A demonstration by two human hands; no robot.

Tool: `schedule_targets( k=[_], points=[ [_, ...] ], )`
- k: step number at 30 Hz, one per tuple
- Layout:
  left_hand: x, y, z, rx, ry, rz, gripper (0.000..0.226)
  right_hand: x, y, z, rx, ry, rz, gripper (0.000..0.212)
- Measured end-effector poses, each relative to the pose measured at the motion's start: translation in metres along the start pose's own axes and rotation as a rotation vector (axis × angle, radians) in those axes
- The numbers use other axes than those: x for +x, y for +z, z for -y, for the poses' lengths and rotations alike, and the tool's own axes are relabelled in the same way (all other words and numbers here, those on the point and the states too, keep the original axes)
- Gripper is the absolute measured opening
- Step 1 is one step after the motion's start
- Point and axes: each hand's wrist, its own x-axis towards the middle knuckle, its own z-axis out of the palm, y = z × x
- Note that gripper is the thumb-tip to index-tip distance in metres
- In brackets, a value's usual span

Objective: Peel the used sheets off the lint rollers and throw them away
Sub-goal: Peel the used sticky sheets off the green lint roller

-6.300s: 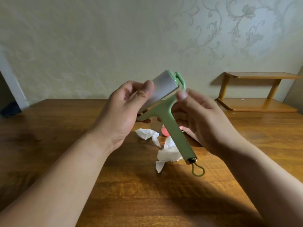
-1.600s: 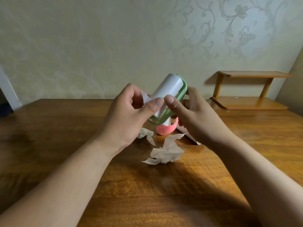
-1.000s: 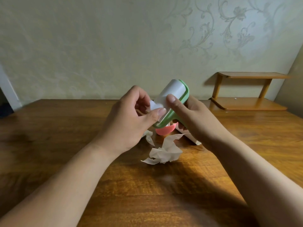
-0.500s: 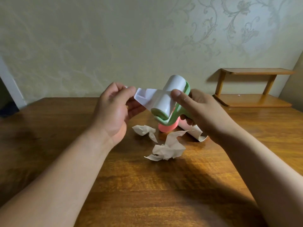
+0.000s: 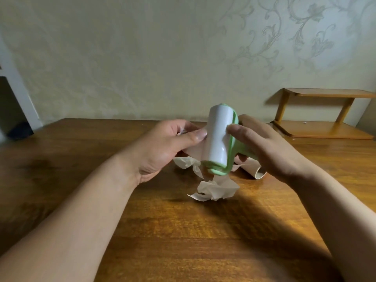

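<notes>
I hold a green lint roller (image 5: 217,139) with a white roll above the wooden table (image 5: 183,231). My right hand (image 5: 266,147) grips its green frame and handle, thumb pressed on the roll. My left hand (image 5: 162,147) pinches a partly peeled sheet (image 5: 194,152) that still joins the roll's left side. Two crumpled used sheets lie below: one (image 5: 215,190) in front of the roller, another (image 5: 188,162) under my left hand. A second roll (image 5: 254,169) lies on the table behind my right hand, mostly hidden.
A small two-tier wooden shelf (image 5: 321,129) stands at the table's back right against the patterned wall. A dark opening and a white door frame (image 5: 18,102) are at the far left.
My left hand peeled a corner of the sheet and drew it out leftward. It is now back close beside the roll, which has turned more upright, with the sheet still in its fingers.
</notes>
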Motion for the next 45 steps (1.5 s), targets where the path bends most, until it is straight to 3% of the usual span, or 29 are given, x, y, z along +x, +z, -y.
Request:
schedule_targets(
  k=[12, 17, 21, 26, 31, 37, 41, 45],
  points=[
    [0.005, 0.006, 0.008, 0.138, 0.141, -0.065, 0.043, 0.0, 0.007, 0.001, -0.245, 0.066, -0.029, 0.05],
    [0.003, 0.011, 0.005, 0.133, 0.148, -0.149, 0.088, -0.001, 0.01, 0.006, -0.252, 0.056, 0.007, 0.068],
    [0.008, 0.004, 0.007, -0.037, 0.132, -0.264, 0.047, -0.001, 0.005, 0.009, -0.213, 0.077, 0.053, 0.062],
    [0.013, 0.0, 0.013, -0.237, 0.044, -0.345, 0.05, -0.003, 0.004, 0.01, -0.112, 0.089, 0.139, 0.044],
    [0.015, 0.0, 0.009, -0.314, 0.062, -0.469, 0.022, -0.005, 0.008, 0.012, -0.111, 0.082, 0.172, 0.048],
    [0.015, 0.005, 0.01, -0.357, 0.026, -0.485, 0.052, -0.004, 0.01, 0.01, -0.112, 0.058, 0.139, 0.064],
    [0.015, 0.0, 0.012, -0.27, -0.027, -0.427, 0.098, -0.004, 0.006, 0.006, -0.132, 0.072, 0.077, 0.071],
    [0.012, 0.0, 0.013, -0.118, 0.033, -0.215, 0.083, -0.004, 0.005, 0.004, -0.202, -0.013, -0.058, 0.05]
  ],
)
